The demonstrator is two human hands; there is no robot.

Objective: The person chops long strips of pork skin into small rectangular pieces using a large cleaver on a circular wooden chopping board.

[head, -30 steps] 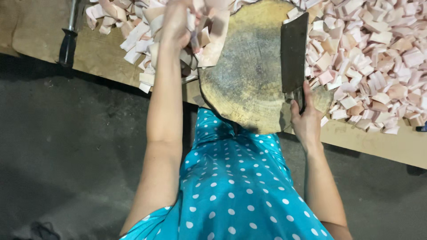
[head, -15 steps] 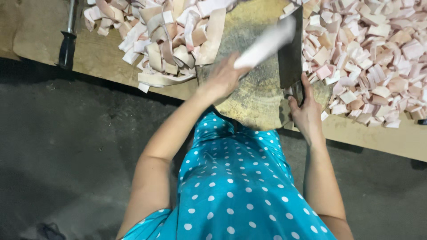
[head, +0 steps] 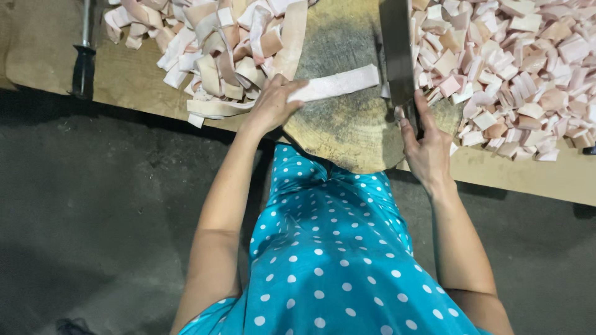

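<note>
My left hand (head: 270, 104) grips one end of a long pale strip of pork skin and fat (head: 338, 84), which lies flat across the round wooden chopping block (head: 347, 133). My right hand (head: 425, 147) is closed on the handle of a broad cleaver (head: 397, 49). The blade stands upright at the block's right side, just past the strip's right end.
A pile of uncut strips (head: 223, 53) lies left of the block. Many small cut pieces (head: 515, 68) cover the wooden table (head: 521, 177) on the right. A black-handled tool (head: 83, 62) rests at the far left. Dark floor lies below.
My left hand came down from the strip pile with one strip and laid it flat across the block. The cleaver and my right hand stayed at the block's right side.
</note>
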